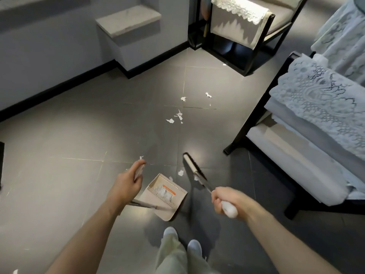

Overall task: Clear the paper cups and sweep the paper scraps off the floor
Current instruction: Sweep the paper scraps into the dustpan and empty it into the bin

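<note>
My right hand (227, 200) grips the white handle of a broom (192, 165), whose dark brush head rests on the floor ahead of me. My left hand (128, 180) holds the top of the dustpan's long handle. The beige dustpan (178, 196) stands on the floor between my hands, with white paper scraps (164, 191) inside it. Loose scraps (180, 173) lie beside the brush. More white scraps (177, 116) are scattered farther out on the grey tiles, with two pieces (208, 94) beyond them. No paper cup is in sight.
A dark-framed armchair (292, 147) with lace covers stands at the right, close to the broom. A second chair (243, 30) is in the far corner. A white stepped ledge (128, 20) juts from the wall at the back left. My feet (183, 240) are below the dustpan.
</note>
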`<state>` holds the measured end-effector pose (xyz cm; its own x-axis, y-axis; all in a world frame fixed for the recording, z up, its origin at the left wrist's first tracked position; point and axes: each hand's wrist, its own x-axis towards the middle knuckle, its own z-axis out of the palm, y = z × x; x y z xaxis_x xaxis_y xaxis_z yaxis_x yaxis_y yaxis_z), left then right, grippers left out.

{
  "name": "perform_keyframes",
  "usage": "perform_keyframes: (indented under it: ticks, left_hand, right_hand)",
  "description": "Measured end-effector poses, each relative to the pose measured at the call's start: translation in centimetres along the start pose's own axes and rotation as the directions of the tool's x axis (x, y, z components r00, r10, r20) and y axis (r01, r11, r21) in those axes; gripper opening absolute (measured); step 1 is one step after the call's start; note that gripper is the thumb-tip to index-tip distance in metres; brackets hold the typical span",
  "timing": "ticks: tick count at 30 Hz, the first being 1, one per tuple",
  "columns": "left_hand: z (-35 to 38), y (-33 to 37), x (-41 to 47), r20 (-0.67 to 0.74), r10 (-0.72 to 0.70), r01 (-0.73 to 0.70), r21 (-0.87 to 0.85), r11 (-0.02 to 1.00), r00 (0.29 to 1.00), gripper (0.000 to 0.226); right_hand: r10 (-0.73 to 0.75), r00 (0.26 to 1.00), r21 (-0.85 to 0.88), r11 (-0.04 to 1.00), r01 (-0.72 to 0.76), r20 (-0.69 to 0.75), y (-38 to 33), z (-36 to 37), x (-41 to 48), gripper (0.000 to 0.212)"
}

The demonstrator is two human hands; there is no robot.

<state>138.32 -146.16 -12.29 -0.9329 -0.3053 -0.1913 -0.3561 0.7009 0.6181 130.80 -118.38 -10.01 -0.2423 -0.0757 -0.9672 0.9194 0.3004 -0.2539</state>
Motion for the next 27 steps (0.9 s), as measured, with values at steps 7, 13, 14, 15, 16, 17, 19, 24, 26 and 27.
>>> perform_keyframes:
  ticks: [7, 13, 14, 15, 16, 17, 19, 24, 26, 27]
  left_hand:
    - [-0.6, 0.5, 3.9, -0.011, 0.039, -0.039, -0.018, 0.999, 0.999, 0.037]
    - [-2.1, -0.3, 6.7, -0.035, -0.010, 0.008, -0.055, 0.998, 0.999, 0.036]
    - [-2.4, -0.3, 7.2, -0.046, -0.015, 0.013, -0.060, 0.998, 0.999, 0.035]
    - [-2.7, -0.2, 7.7, -0.057, -0.016, 0.012, -0.067, 0.998, 0.998, 0.034]
    - [-2.9, -0.1, 8.4, -0.064, -0.016, 0.011, -0.074, 0.997, 0.998, 0.033]
    - [-3.1, 0.1, 9.3, -0.069, -0.016, 0.010, -0.077, 0.997, 0.998, 0.033]
    - [-3.7, 0.5, 11.6, -0.082, -0.017, 0.011, -0.072, 0.997, 0.996, 0.032]
    - [-4.8, 1.3, 18.8, -0.113, -0.035, 0.030, -0.048, 0.998, 0.993, 0.032]
    - [-5.1, 1.5, 22.2, -0.123, -0.057, 0.052, -0.042, 0.998, 0.991, 0.032]
    - [-5.2, 1.6, 23.9, -0.128, -0.077, 0.072, -0.042, 0.997, 0.989, 0.032]
  right_hand:
    - [0.072, 0.981, 0.127, 0.987, -0.096, 0.181, -2.2, 3.4, -1.9, 0.024]
    - [0.115, 0.966, 0.108, 0.984, -0.143, 0.231, -6.6, 2.6, -3.9, 0.039]
    - [0.104, 0.970, 0.082, 0.989, -0.124, 0.219, -7.5, 2.5, -4.1, 0.040]
    - [0.094, 0.972, 0.068, 0.992, -0.111, 0.217, -8.5, 2.4, -4.2, 0.037]
    - [0.088, 0.972, 0.063, 0.993, -0.104, 0.216, -9.7, 2.2, -4.2, 0.040]
    - [0.084, 0.974, 0.065, 0.993, -0.100, 0.212, -11.1, 1.8, -4.2, 0.044]
    - [0.060, 0.978, 0.083, 0.993, -0.078, 0.202, -14.3, 0.9, -4.0, 0.051]
    - [-0.028, 0.977, 0.195, 0.981, -0.015, 0.213, -23.4, -1.7, -1.4, 0.031]
    - [-0.027, 0.974, 0.217, 0.976, -0.023, 0.226, -27.6, -2.6, 0.7, 0.020]
    - [-0.030, 0.973, 0.227, 0.974, -0.023, 0.228, -29.8, -3.0, 1.8, 0.020]
